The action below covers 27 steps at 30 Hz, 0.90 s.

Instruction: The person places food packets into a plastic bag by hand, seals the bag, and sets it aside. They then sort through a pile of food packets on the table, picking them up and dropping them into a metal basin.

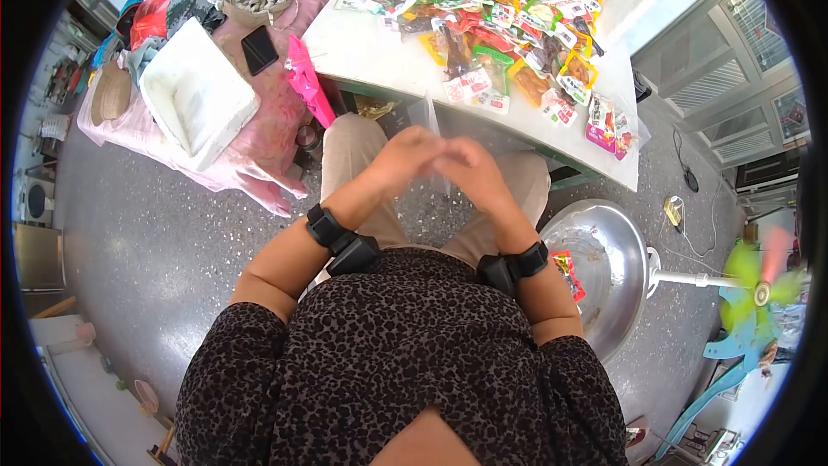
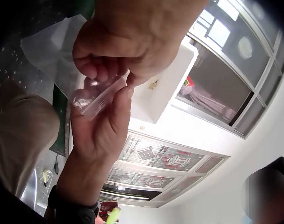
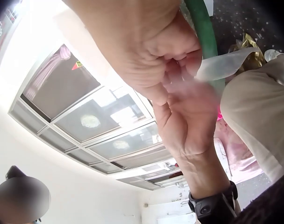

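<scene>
Both hands meet over the lap at the table's edge, with a clear plastic bag (image 2: 55,51) between them. My left hand (image 1: 405,160) (image 2: 128,44) pinches the bag's edge with curled fingers. From the other side, my right hand (image 1: 474,174) (image 3: 156,51) grips the same edge between thumb and fingers. The bag's film (image 3: 226,65) hangs away beyond the hands, and its edge strip shows creased in the left wrist view. Fingers overlap and blur in the head view, so the exact fingertip contact there is hidden.
Many colourful sealed food packets (image 1: 492,26) cover the white table (image 1: 371,56). On the left, a white foam box (image 1: 198,95) and a dark phone (image 1: 259,50) lie on pink cloth. A metal basin (image 1: 604,250) with a red packet (image 1: 569,274) and a spinning fan (image 1: 761,293) stand right.
</scene>
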### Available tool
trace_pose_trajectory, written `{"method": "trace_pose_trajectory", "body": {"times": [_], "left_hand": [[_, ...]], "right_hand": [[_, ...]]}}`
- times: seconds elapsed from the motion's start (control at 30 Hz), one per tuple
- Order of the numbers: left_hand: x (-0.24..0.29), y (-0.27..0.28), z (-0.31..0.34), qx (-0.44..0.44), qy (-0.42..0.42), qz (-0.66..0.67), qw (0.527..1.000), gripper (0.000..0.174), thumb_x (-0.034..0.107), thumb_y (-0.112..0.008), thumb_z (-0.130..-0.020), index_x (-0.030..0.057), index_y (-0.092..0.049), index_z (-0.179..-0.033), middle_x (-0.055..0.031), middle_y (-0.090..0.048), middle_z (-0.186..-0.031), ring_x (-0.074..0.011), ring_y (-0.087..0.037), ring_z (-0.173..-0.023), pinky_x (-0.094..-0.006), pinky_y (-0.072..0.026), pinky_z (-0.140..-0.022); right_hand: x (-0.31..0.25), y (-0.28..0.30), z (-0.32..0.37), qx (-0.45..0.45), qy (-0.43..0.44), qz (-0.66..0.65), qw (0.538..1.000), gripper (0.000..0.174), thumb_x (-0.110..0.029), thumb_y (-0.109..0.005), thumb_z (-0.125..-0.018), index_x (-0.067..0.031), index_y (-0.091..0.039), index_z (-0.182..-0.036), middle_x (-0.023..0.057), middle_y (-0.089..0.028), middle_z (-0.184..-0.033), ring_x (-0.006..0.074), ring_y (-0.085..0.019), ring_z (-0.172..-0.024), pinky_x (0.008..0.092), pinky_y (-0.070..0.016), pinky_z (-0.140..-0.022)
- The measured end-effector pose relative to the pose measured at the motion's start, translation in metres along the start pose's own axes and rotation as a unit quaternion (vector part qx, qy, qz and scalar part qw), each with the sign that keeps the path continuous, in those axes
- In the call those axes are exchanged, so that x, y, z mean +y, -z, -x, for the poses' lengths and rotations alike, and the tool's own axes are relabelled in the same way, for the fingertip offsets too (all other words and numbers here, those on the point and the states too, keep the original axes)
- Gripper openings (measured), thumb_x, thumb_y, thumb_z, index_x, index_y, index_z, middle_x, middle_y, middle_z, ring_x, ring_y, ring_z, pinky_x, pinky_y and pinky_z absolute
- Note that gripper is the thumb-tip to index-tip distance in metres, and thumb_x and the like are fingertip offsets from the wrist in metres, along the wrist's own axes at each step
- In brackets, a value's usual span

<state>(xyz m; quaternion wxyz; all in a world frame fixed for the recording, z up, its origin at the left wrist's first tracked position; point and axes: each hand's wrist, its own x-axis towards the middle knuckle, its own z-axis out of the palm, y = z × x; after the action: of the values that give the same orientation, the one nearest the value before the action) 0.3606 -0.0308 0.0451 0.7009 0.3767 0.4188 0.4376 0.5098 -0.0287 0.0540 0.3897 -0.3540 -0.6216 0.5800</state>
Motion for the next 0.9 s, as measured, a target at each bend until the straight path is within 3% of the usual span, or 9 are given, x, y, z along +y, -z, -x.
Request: {"method": "trace_pose_trajectory", "body": {"times": [0.1, 0.3, 0.4, 0.5, 0.6, 0.63, 0.7, 0.83, 0.9], "left_hand": [[0.0, 0.004, -0.001, -0.028, 0.007, 0.017, 0.999, 0.014, 0.02, -0.053, -0.079, 0.0087, -0.046, -0.074, -0.0008, -0.05, -0.066, -0.008, -0.046, -0.055, -0.0202, -0.038, -0.051], [0.003, -0.001, 0.003, -0.019, 0.039, 0.062, 0.997, 0.011, 0.014, -0.05, -0.079, 0.0074, -0.046, -0.072, -0.001, -0.048, -0.062, -0.0079, -0.045, -0.053, -0.0191, -0.0363, -0.049], [-0.006, 0.003, -0.001, -0.011, -0.029, -0.103, 0.994, 0.007, 0.01, -0.048, -0.077, 0.0071, -0.045, -0.072, -0.0009, -0.046, -0.061, -0.0078, -0.044, -0.054, -0.0197, -0.036, -0.049], [-0.003, 0.001, 0.002, 0.045, -0.092, -0.174, 0.979, 0.005, 0.006, -0.048, -0.074, 0.0064, -0.046, -0.07, -0.0004, -0.045, -0.06, -0.0068, -0.043, -0.054, -0.0199, -0.0352, -0.049], [0.01, 0.012, 0.006, 0.178, -0.208, -0.283, 0.919, 0.006, 0.003, -0.049, -0.071, 0.005, -0.045, -0.068, 0.0, -0.044, -0.059, -0.0058, -0.041, -0.054, -0.0199, -0.0344, -0.049], [0.009, 0.026, -0.001, 0.241, -0.281, -0.398, 0.839, 0.009, 0.008, -0.051, -0.07, 0.0032, -0.045, -0.066, -0.0056, -0.046, -0.058, -0.0114, -0.047, -0.054, -0.0272, -0.0383, -0.05], [0.018, 0.025, 0.003, 0.254, -0.243, -0.371, 0.86, 0.007, 0.008, -0.051, -0.07, 0.0033, -0.046, -0.069, -0.0069, -0.047, -0.059, -0.0145, -0.048, -0.055, -0.0283, -0.0386, -0.05], [0.019, 0.012, 0.006, 0.254, -0.248, -0.347, 0.868, 0.006, 0.007, -0.052, -0.07, 0.003, -0.049, -0.074, -0.0106, -0.049, -0.062, -0.0226, -0.05, -0.056, -0.0305, -0.0386, -0.051], [0.026, 0.013, 0.006, 0.267, -0.33, -0.409, 0.808, 0.008, 0.007, -0.052, -0.07, 0.0026, -0.05, -0.077, -0.0122, -0.05, -0.063, -0.0258, -0.05, -0.057, -0.0318, -0.0393, -0.052]], "right_hand": [[0.004, 0.003, -0.002, -0.019, -0.041, -0.031, 0.999, 0.016, -0.012, -0.054, -0.074, -0.0034, -0.054, -0.087, 0.001, -0.054, -0.077, 0.0073, -0.048, -0.072, 0.0188, -0.0379, -0.06], [0.007, 0.003, -0.002, 0.033, -0.135, -0.111, 0.984, 0.014, -0.013, -0.051, -0.076, -0.0036, -0.052, -0.087, 0.0, -0.052, -0.073, 0.0064, -0.045, -0.061, 0.0183, -0.0364, -0.053], [-0.001, -0.002, -0.006, 0.032, -0.107, -0.021, 0.994, 0.012, -0.011, -0.049, -0.075, -0.0024, -0.052, -0.083, 0.0025, -0.052, -0.075, 0.008, -0.048, -0.064, 0.0197, -0.0382, -0.053], [0.011, 0.001, -0.014, 0.05, -0.1, -0.012, 0.994, 0.012, -0.011, -0.049, -0.075, -0.002, -0.052, -0.082, 0.0044, -0.053, -0.071, 0.0093, -0.05, -0.064, 0.0219, -0.04, -0.054], [0.015, 0.01, -0.023, 0.131, 0.014, 0.132, 0.982, 0.011, -0.01, -0.048, -0.076, -0.001, -0.051, -0.081, 0.0077, -0.053, -0.069, 0.0119, -0.052, -0.064, 0.025, -0.0414, -0.056], [0.013, 0.012, -0.027, 0.142, 0.061, 0.181, 0.971, 0.011, -0.01, -0.048, -0.075, -0.0009, -0.051, -0.081, 0.0085, -0.053, -0.069, 0.0127, -0.052, -0.064, 0.0255, -0.0415, -0.056], [0.009, 0.012, -0.032, 0.16, 0.15, 0.277, 0.936, 0.011, -0.009, -0.048, -0.075, -0.0006, -0.051, -0.081, 0.0101, -0.053, -0.069, 0.0142, -0.052, -0.063, 0.0265, -0.0418, -0.057], [-0.003, -0.018, -0.041, 0.109, 0.126, 0.172, 0.971, 0.012, -0.008, -0.051, -0.074, -0.0004, -0.05, -0.083, 0.0093, -0.053, -0.069, 0.0135, -0.052, -0.061, 0.0257, -0.0416, -0.056], [-0.005, -0.027, -0.05, 0.087, 0.089, 0.129, 0.984, 0.012, -0.009, -0.051, -0.075, 0.0, -0.05, -0.083, 0.0088, -0.053, -0.068, 0.0126, -0.051, -0.059, 0.0251, -0.0415, -0.055]]}}
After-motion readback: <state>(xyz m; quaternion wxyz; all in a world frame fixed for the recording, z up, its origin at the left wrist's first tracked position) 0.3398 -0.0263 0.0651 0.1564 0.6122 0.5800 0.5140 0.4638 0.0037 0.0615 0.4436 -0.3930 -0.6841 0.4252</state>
